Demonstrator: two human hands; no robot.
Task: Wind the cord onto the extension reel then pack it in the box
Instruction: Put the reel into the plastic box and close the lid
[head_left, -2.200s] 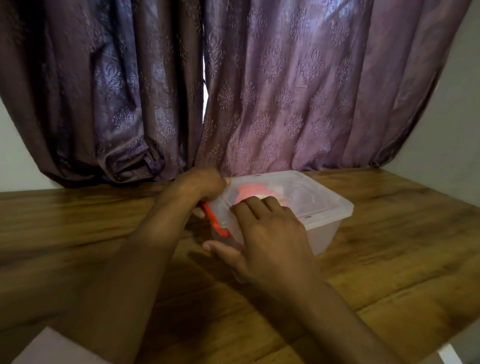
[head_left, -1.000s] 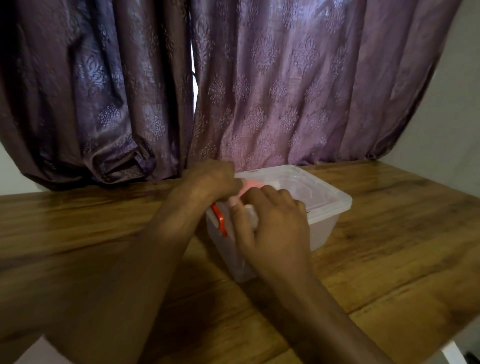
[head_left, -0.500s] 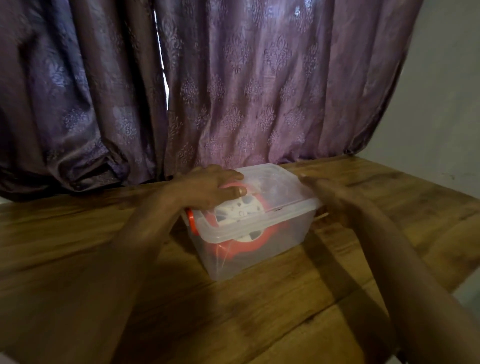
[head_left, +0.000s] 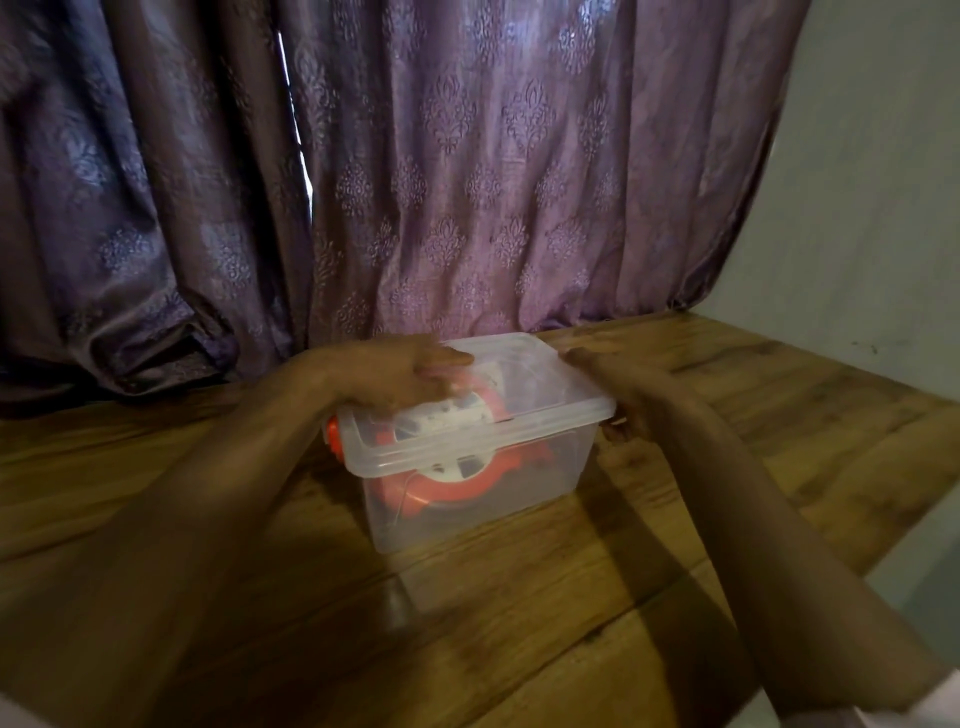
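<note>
A person's left hand (head_left: 400, 371) pressed flat on the lid (head_left: 524, 384) of a clear plastic box (head_left: 467, 467) on the wooden surface (head_left: 260, 597), the orange extension reel (head_left: 441, 480) inside; the right hand (head_left: 623, 395) cupped the box's far end. Uneven pressure could leave one latch unseated.

We see a wooden table (head_left: 701, 566) of brown planks whose grain runs roughly from left to right, its right edge cutting diagonally toward the near right corner. One thing stands directly on it: a clear plastic box (head_left: 467, 488), lidded, with an orange clip on its left end, near the far edge and about midway between the table's left and right sides. Purple patterned curtains (head_left: 467, 171) meet that far edge
</note>
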